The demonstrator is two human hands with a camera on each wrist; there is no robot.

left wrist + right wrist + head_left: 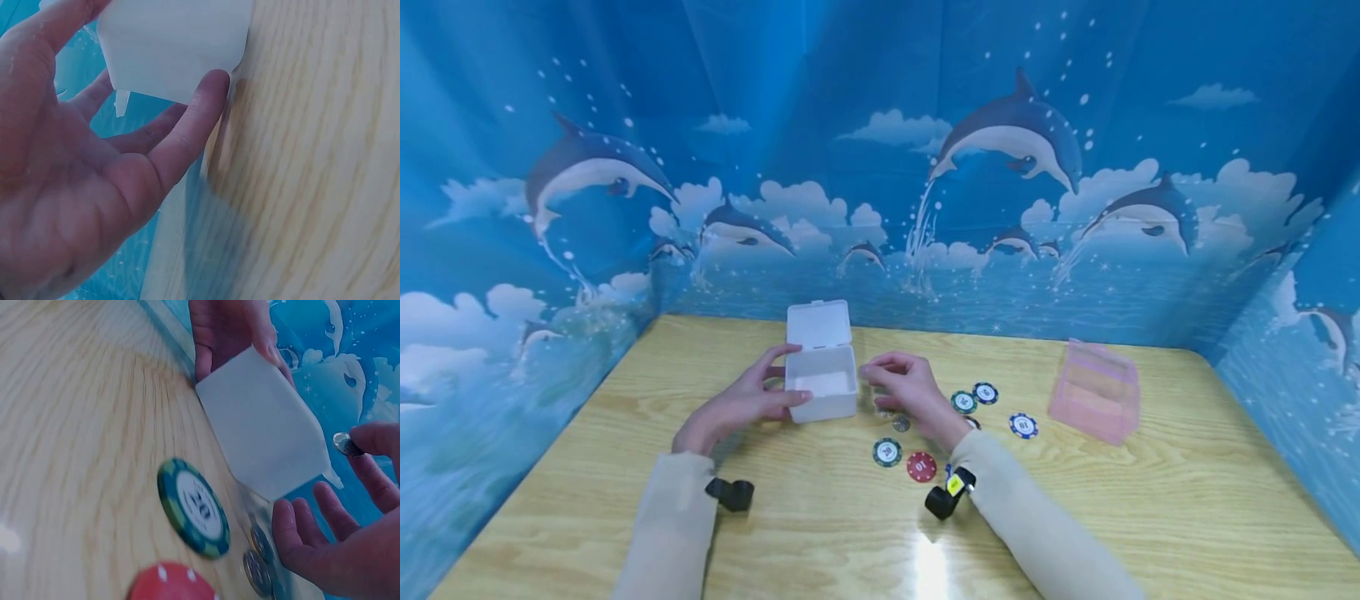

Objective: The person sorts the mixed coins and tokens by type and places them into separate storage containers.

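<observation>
A small white plastic box (823,408) stands on the table with its hinged lid (817,323) tipped back. My left hand (741,402) grips the box from its left side, thumb at the near edge and fingers towards the back; the left wrist view shows a finger against the white wall (178,56). Just right of the box, my right hand (917,396) pinches a silver coin (347,444) between thumb and index finger, its other fingers loosely bent. Below that hand lie several more coins (901,423), partly covered by it.
Near the right forearm lie a green poker chip (887,452) and a red chip (921,467). Beyond the right hand are another green chip (964,402), a dark blue chip (986,393) and a blue chip (1023,426). A translucent pink container (1097,392) stands farther right.
</observation>
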